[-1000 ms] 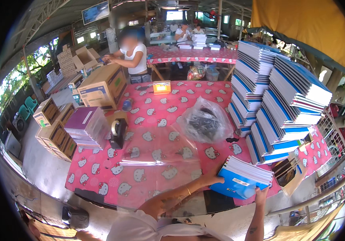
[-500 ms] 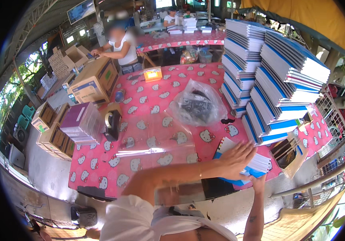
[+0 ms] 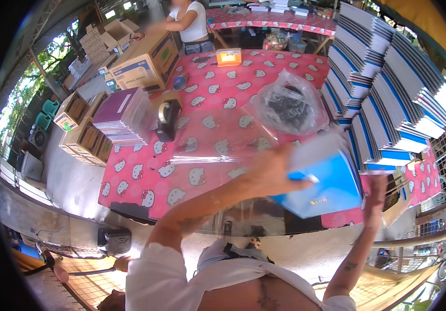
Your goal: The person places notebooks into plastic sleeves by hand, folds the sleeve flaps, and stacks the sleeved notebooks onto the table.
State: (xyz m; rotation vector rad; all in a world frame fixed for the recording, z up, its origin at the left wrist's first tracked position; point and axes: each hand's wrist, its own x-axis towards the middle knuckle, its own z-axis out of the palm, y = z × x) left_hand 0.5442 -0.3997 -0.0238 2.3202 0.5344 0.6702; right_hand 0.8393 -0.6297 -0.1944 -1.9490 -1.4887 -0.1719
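Where the left side of the frame opens onto the floor, green chairs [image 3: 49, 110] stand behind small brown boxes [image 3: 84, 136] piled beside the table. Just right of these, on the pink tablecloth [image 3: 180, 196], sits a stack of purple notebooks [image 3: 119, 115], with a big carton [image 3: 142, 65] above it in the upper left and a black tape dispenser [image 3: 167, 124] close to its right. A person in a white top [image 3: 194, 25] stands behind that carton. Clear plastic sheets [image 3: 204, 158] lie flat across the middle, below a small orange box [image 3: 229, 58] near the top. Right of the sheets, the left hand [image 3: 273, 168], blurred, grips a blue notebook [image 3: 326, 187] by its left side, thumb over the cover. The notebook lies to the right of that hand, tilted over the lower right part of the table, below a clear bag with dark contents [image 3: 290, 106]. Just beyond the notebook's right edge is the right hand [image 3: 374, 199], fingers pointing up; blur hides whether they are closed or touch the notebook. Tall piles of spiral notebooks [image 3: 389, 111] rise above it at the right.
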